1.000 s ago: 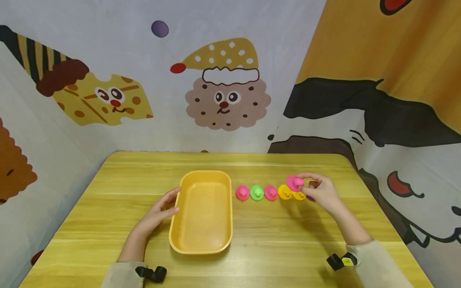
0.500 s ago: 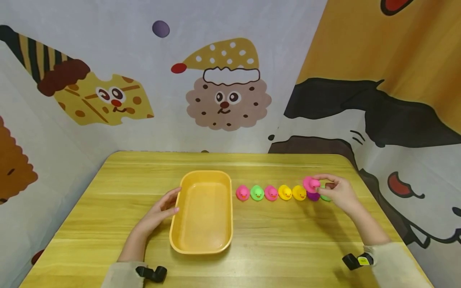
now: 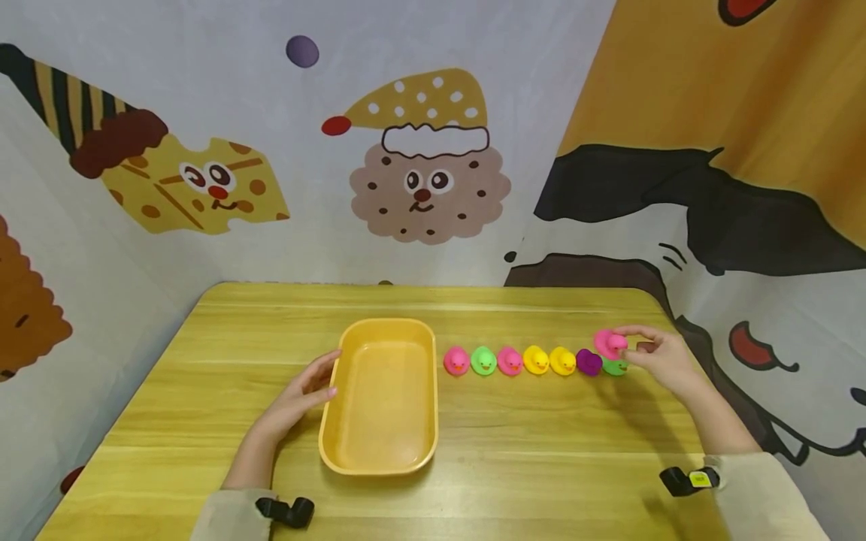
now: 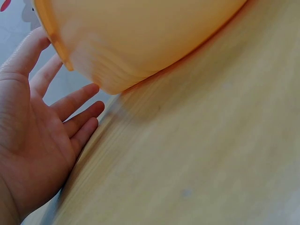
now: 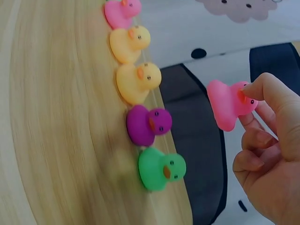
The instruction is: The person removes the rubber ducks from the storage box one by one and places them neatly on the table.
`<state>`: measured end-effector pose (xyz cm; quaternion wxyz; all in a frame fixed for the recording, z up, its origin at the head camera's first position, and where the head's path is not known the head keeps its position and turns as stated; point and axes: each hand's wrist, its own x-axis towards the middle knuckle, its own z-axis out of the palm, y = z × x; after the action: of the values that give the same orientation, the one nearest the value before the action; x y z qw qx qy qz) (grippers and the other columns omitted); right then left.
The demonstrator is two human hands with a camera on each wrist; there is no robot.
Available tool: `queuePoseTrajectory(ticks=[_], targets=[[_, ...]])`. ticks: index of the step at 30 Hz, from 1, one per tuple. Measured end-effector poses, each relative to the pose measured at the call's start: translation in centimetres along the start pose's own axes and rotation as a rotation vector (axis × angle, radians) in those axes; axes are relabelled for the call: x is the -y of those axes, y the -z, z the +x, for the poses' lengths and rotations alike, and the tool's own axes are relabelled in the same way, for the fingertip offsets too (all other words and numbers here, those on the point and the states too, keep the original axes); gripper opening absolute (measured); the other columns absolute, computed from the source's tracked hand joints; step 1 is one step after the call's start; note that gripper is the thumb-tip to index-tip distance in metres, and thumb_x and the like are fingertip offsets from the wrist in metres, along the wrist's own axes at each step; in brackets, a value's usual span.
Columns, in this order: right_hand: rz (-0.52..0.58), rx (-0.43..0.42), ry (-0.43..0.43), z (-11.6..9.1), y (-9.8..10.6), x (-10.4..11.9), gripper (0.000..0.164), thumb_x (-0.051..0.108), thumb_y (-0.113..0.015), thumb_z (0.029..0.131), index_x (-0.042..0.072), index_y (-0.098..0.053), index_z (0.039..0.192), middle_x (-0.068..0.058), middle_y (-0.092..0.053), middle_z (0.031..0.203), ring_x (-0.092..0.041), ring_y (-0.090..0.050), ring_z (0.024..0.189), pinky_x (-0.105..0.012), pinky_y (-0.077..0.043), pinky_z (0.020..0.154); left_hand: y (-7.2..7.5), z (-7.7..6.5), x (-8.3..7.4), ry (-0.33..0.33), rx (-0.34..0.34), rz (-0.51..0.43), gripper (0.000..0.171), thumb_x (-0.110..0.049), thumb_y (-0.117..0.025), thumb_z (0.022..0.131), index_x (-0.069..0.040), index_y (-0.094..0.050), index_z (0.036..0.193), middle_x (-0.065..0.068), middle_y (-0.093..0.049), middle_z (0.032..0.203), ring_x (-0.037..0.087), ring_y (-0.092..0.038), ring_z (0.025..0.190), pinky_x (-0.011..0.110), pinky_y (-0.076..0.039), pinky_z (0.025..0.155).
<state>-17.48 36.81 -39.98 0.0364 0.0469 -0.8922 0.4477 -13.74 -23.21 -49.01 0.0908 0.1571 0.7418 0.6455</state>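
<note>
In the head view my right hand [image 3: 663,361] pinches a pink rubber duck [image 3: 610,344] by its head, between thumb and fingers. The duck is held up over the right end of a row of rubber ducks and overlaps the green duck [image 3: 615,367] there. In the right wrist view, the pink duck [image 5: 227,104] hangs apart from the green one [image 5: 161,169]. My left hand [image 3: 301,398] touches the left rim of a yellow plastic basin [image 3: 379,472]. Its fingers look nearly straight along the basin's side in the left wrist view.
The row also has a purple duck [image 3: 588,362], two yellow ducks [image 3: 562,362], and pink and green ducks, running from the basin's right side along the wooden table [image 3: 528,481]. A curtain with cartoon prints [image 3: 419,45] hangs behind the table.
My right hand has carried the pink duck rightward along the row, from over a yellow duck to over the green one, uncovering the purple duck. The left hand and basin have stayed in place.
</note>
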Motion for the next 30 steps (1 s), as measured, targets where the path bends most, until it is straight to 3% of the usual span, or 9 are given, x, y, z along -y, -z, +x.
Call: queuePoseTrajectory(ticks=[8,10,14,18,23,30], targets=[[-0.067,-0.005,-0.015,0.2,1.4,-1.3,0.034,0.018,-0.073,0.085,0.004,-0.064,0.115,0.007,-0.034,0.055,-0.01,-0.035,0.05,-0.03,-0.029,0.041,-0.1,0.0,-0.3,0.0,0.002,0.001,0.061,-0.007,-0.057,0.095,-0.011,-0.03,0.15,0.02,-0.032,0.149,0.04,-0.032,0.131,0.055,-0.029,0.1],[-0.083,-0.004,-0.029,0.3,1.7,-1.8,0.036,0.02,-0.073,0.085,0.003,-0.063,0.116,0.004,-0.042,0.063,-0.011,-0.038,0.055,-0.03,-0.03,0.044,-0.1,0.0,-0.3,0.0,0.002,0.002,0.061,-0.007,-0.057,0.095,-0.011,-0.03,0.15,0.02,-0.033,0.149,0.04,-0.032,0.131,0.055,-0.029,0.1],[-0.122,-0.002,-0.056,0.4,2.3,-2.7,0.041,0.026,-0.072,0.087,0.002,-0.062,0.119,-0.01,-0.055,0.097,-0.014,-0.043,0.069,-0.029,-0.035,0.053,0.0,0.0,-0.2,0.0,0.0,0.001,0.061,-0.007,-0.057,0.095,-0.011,-0.031,0.15,0.02,-0.033,0.149,0.04,-0.033,0.131,0.055,-0.029,0.1],[-0.144,0.003,-0.072,0.4,2.8,-3.6,0.046,0.03,-0.071,0.088,0.001,-0.06,0.121,-0.02,-0.048,0.125,-0.018,-0.046,0.083,-0.029,-0.04,0.063,0.0,0.0,0.0,0.002,-0.002,0.005,0.061,-0.007,-0.057,0.095,-0.011,-0.031,0.15,0.02,-0.033,0.149,0.04,-0.033,0.131,0.054,-0.03,0.1],[-0.148,0.003,-0.076,0.5,3.4,-4.6,0.046,0.031,-0.07,0.089,0.002,-0.06,0.123,-0.022,-0.047,0.13,-0.014,-0.049,0.088,-0.028,-0.041,0.067,0.1,-0.1,0.1,0.005,-0.002,0.0,0.061,-0.008,-0.057,0.095,-0.012,-0.031,0.15,0.019,-0.033,0.149,0.04,-0.033,0.131,0.054,-0.029,0.1],[-0.137,-0.004,-0.093,0.4,3.9,-5.5,0.047,0.032,-0.071,0.088,0.003,-0.06,0.123,-0.011,-0.051,0.122,-0.009,-0.053,0.079,-0.03,-0.043,0.064,0.1,-0.1,0.1,-0.003,0.001,0.0,0.061,-0.008,-0.057,0.095,-0.011,-0.031,0.15,0.02,-0.033,0.149,0.04,-0.033,0.131,0.055,-0.029,0.1]])
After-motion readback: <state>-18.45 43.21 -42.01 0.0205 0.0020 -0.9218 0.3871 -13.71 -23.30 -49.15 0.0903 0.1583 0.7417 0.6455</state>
